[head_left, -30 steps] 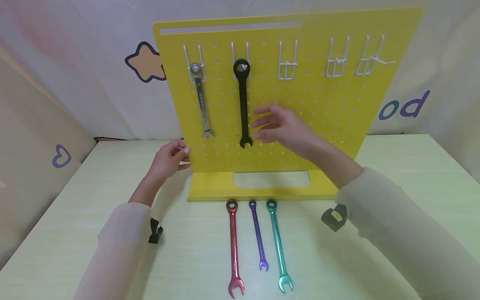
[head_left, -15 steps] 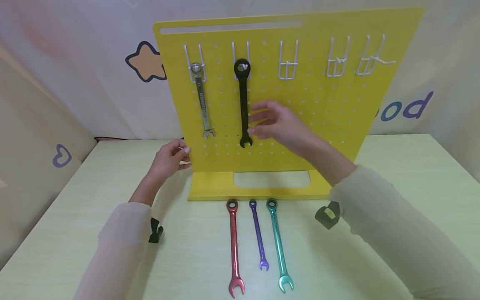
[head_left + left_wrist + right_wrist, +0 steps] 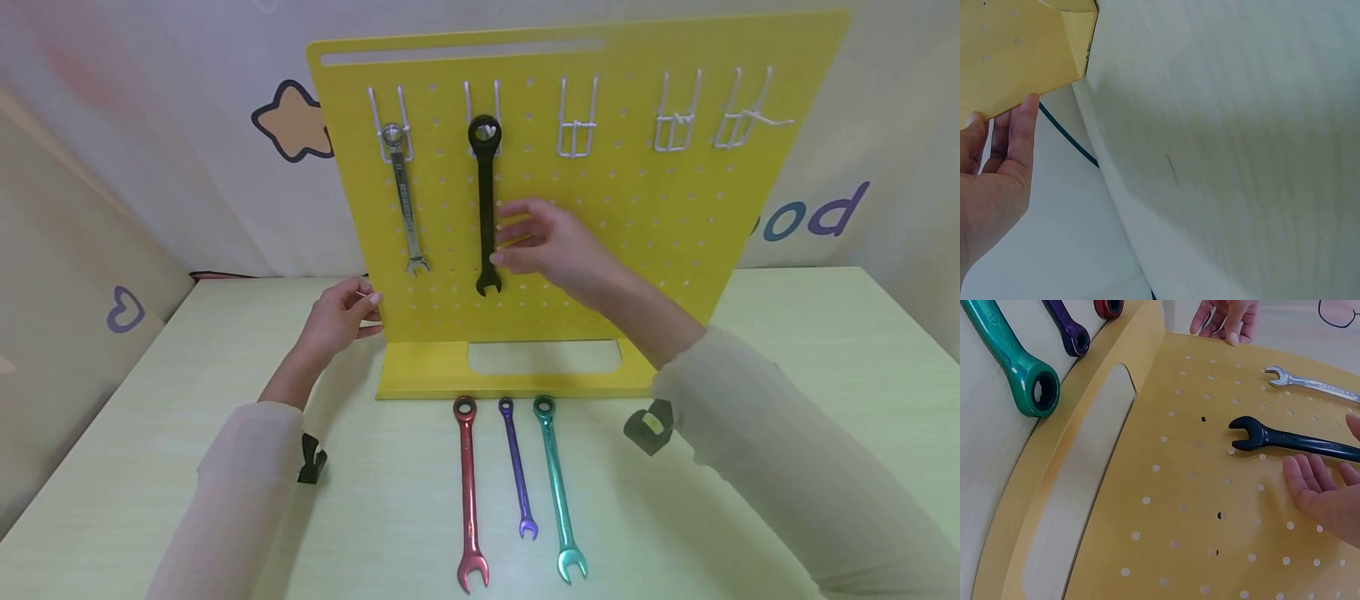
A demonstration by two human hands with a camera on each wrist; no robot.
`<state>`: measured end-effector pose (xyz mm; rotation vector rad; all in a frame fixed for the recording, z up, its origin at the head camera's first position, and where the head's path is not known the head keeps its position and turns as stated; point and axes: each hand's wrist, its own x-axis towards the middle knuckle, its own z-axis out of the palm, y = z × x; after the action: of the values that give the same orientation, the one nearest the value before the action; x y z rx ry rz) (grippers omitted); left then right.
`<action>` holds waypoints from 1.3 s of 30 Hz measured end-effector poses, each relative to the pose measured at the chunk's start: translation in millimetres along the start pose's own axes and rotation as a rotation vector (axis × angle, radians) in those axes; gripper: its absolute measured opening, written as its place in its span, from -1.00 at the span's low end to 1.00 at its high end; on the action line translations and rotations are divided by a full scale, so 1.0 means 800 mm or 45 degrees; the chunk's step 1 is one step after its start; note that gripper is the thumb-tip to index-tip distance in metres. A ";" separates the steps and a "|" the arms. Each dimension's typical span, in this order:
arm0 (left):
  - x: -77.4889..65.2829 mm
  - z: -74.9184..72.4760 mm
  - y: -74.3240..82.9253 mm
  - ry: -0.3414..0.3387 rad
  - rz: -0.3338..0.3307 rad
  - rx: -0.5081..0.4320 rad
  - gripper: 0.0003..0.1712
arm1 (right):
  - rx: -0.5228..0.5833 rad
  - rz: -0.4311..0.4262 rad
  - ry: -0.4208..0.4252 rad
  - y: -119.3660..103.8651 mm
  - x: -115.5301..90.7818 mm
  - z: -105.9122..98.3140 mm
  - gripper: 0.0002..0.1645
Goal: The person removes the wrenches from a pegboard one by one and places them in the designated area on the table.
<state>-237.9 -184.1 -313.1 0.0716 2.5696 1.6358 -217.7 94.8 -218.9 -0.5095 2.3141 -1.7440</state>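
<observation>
A black combination wrench (image 3: 486, 208) hangs by its ring end from the second white hook of the yellow pegboard (image 3: 645, 250). My right hand (image 3: 551, 237) is just right of its shaft, fingers loosely bent, fingertips at the wrench's edge near the open end. In the right wrist view these fingers (image 3: 1310, 475) lie beside the black shaft, not wrapped round it. My left hand (image 3: 339, 315) pinches the board's left edge, as the left wrist view also shows at the fingers (image 3: 1022, 134). A silver combination wrench (image 3: 405, 200) hangs on the leftmost hook.
Red (image 3: 468, 492), purple (image 3: 517, 467) and green (image 3: 557, 483) combination wrenches lie side by side on the table in front of the board's base (image 3: 427, 371). White hooks, among them the middle one (image 3: 576, 137), carry nothing at the board's centre and right.
My right hand has moved left, up to the black wrench. The wrench's lower end has swung slightly left. The left hand stays at the board's edge.
</observation>
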 end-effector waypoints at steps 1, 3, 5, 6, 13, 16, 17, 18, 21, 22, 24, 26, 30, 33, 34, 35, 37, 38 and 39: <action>0.000 0.000 0.000 0.000 0.002 0.001 -0.78 | -0.005 0.003 -0.002 0.000 0.000 0.000 -0.37; 0.000 0.000 0.000 -0.001 0.003 0.003 -0.78 | -0.013 0.010 -0.005 -0.001 0.001 0.001 -0.36; -0.001 -0.001 0.001 -0.001 0.003 0.004 -0.77 | -0.038 0.020 -0.014 -0.002 0.001 0.001 -0.35; -0.001 -0.001 0.001 -0.001 0.003 0.009 -0.77 | -0.054 0.027 -0.018 -0.002 0.001 0.001 -0.34; 0.000 0.000 0.001 0.002 -0.006 0.018 -0.78 | -0.095 0.059 -0.033 -0.004 0.000 0.001 -0.36; 0.000 0.000 0.000 0.000 -0.006 0.017 -0.79 | -0.080 0.047 -0.029 -0.003 0.000 0.002 -0.44; 0.000 0.000 0.000 0.000 -0.007 0.015 -0.79 | -0.073 0.041 -0.023 -0.003 0.001 0.002 -0.47; 0.000 0.000 0.000 0.000 -0.008 0.014 -0.79 | -0.059 0.035 -0.019 -0.003 0.001 0.002 -0.51; 0.000 0.000 0.000 -0.002 -0.009 0.010 -0.79 | -0.018 0.025 0.001 -0.002 0.001 0.004 -0.58; 0.000 0.001 0.000 -0.002 -0.010 0.009 -0.79 | -0.011 0.025 0.007 -0.003 0.001 0.004 -0.59; 0.000 0.001 0.000 0.000 -0.017 0.011 -0.79 | 0.008 0.030 0.014 -0.003 0.001 0.005 -0.59; 0.000 0.002 0.001 0.000 -0.019 0.015 -0.79 | 0.030 0.037 0.022 -0.003 0.001 0.005 -0.58; 0.000 0.002 0.001 0.001 -0.021 0.015 -0.78 | 0.049 0.048 0.035 -0.004 0.001 0.005 -0.52; 0.000 0.002 0.000 -0.001 -0.017 0.007 -0.78 | 0.036 0.050 0.043 -0.005 -0.001 0.006 -0.50; 0.000 0.001 0.000 -0.002 -0.016 0.005 -0.78 | 0.029 0.049 0.044 -0.006 -0.001 0.007 -0.50; 0.000 0.001 0.000 -0.003 -0.014 0.003 -0.78 | 0.019 0.047 0.046 -0.006 -0.002 0.007 -0.50; -0.001 0.001 -0.001 -0.003 -0.009 0.008 -0.79 | 0.005 0.042 0.052 -0.008 -0.004 0.008 -0.51; -0.001 0.001 -0.001 -0.004 -0.007 0.010 -0.78 | 0.005 0.039 0.057 -0.010 -0.004 0.009 -0.52; -0.001 0.001 -0.001 -0.002 -0.008 0.015 -0.79 | 0.004 0.035 0.063 -0.011 -0.005 0.009 -0.54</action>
<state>-237.1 -183.7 -314.0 0.0651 2.5761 1.6179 -210.2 87.6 -213.0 -0.4373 2.3398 -1.7666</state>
